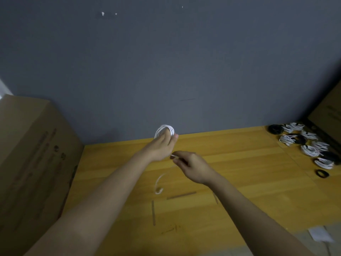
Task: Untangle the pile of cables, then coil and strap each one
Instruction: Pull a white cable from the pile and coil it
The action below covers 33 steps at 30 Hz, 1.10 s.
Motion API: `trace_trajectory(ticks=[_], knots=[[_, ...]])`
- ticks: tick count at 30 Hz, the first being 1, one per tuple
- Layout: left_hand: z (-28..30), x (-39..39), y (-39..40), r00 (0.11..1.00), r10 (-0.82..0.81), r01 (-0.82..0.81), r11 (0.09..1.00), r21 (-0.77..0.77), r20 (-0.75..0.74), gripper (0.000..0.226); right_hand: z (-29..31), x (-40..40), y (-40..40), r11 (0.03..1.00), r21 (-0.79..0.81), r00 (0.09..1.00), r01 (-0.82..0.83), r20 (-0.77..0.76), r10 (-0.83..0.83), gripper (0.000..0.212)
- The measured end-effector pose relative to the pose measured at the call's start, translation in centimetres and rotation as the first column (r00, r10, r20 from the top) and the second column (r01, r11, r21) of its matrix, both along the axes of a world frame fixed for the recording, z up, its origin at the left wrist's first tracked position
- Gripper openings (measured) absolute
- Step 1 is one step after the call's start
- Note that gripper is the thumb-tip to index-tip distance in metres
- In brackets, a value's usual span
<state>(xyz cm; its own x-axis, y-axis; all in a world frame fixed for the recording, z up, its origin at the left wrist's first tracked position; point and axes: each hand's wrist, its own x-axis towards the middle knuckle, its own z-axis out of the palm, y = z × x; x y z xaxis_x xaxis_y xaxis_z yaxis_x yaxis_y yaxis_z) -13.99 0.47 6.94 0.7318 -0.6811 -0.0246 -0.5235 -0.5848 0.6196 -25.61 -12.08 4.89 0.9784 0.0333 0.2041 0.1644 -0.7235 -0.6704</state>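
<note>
White cable was coiled around left hand fingers; right hand pinched its loose end above table.

White cable in loops around the left hand, loose tail blurred above the table.

Box left — coiled cables right

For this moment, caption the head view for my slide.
Left hand holds a white cable coil; right hand pinches its tail.
</note>
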Motion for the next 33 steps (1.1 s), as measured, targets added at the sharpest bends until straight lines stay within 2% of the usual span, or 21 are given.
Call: trace_trajectory(ticks=[2,4,6,7,8,10,12,13,15,17,20,23,25,27,28,30,33], knots=[[-0.6,-0.5,0.1,0.998,-0.057,0.057,0.998,0.038,0.001,0.033,0.9,0.1,-1.1,0.999,-0.002,0.998,0.037,0.045,-0.037,0.013],[-0.9,-1.4,0.4,0.991,-0.131,0.132,0.99,0.049,-0.026,0.043,1.7,0.2,-2.5,0.992,0.041,0.991,0.12,0.059,-0.123,0.005],[-0.9,-2.4,1.1,0.98,-0.15,0.153,0.988,0.014,-0.128,0.056,2.4,0.3,-3.9,0.97,0.112,0.973,0.214,0.057,-0.222,0.011],[-0.8,-3.0,1.4,0.963,-0.156,0.148,0.988,-0.05,-0.22,0.059,2.6,0.3,-4.5,0.953,0.193,0.969,0.232,0.046,-0.245,0.013],[-0.6,-3.5,1.6,0.925,-0.18,0.139,0.98,-0.142,-0.335,0.06,2.7,0.2,-4.9,0.932,0.289,0.97,0.22,0.033,-0.24,0.014],[0.3,-4.5,1.8,0.783,-0.299,0.116,0.932,-0.344,-0.545,0.057,2.5,0.1,-4.8,0.897,0.406,0.979,0.176,0.025,-0.203,0.015],[1.5,-5.1,1.6,0.647,-0.427,0.072,0.859,-0.507,-0.631,0.053,1.9,0.3,-3.9,0.868,0.472,0.981,0.155,0.029,-0.19,0.02],[2.1,-5.3,1.4,0.608,-0.474,0.032,0.816,-0.577,-0.637,0.051,1.4,0.4,-3.4,0.846,0.511,0.981,0.152,0.024,-0.191,0.025],[2.9,-5.2,0.9,0.614,-0.514,-0.049,0.733,-0.679,-0.599,0.046,0.2,0.4,-2.4,0.814,0.557,0.983,0.165,-0.029,-0.179,0.032],[3.3,-4.7,0.4,0.698,-0.475,-0.085,0.688,-0.721,-0.536,0.036,-1.6,0.1,-1.5,0.831,0.522,0.979,0.192,-0.159,-0.126,0.031],[3.1,-3.1,-0.4,0.798,-0.3,-0.175,0.715,-0.677,-0.523,0.031,-3.9,-0.9,0.0,0.887,0.41,0.953,0.213,-0.288,-0.096,0.031],[1.7,-1.9,-0.9,0.911,-0.046,-0.188,0.837,-0.514,-0.409,0.029,-4.4,-1.7,1.0,0.916,0.345,0.97,0.205,-0.194,-0.144,0.03],[-0.2,-1.5,-0.7,0.966,0.058,-0.131,0.95,-0.284,-0.251,0.037,-4.2,-2.3,1.6,0.966,0.228,0.987,0.124,-0.128,-0.096,0.023],[-2.1,-1.5,-0.1,0.983,0.021,-0.025,0.999,-0.023,-0.18,0.036,-3.8,-2.7,1.8,0.995,0.085,0.998,0.055,-0.039,-0.052,0.019],[-2.9,-1.9,0.2,0.984,-0.015,0.023,0.999,0.044,-0.177,0.034,-3.5,-2.8,1.6,0.999,0.012,0.999,0.036,0.018,-0.037,0.019],[-4.2,-2.7,0.9,0.981,-0.048,0.056,0.998,0.037,-0.186,0.042,-2.9,-2.7,0.4,0.996,-0.083,0.994,0.037,0.102,-0.028,0.019],[-5.1,-4.5,2.0,0.96,-0.122,0.118,0.993,-0.03,-0.251,0.053,-2.0,-2.6,-2.1,0.991,-0.085,0.99,0.108,0.096,-0.099,0.013]])
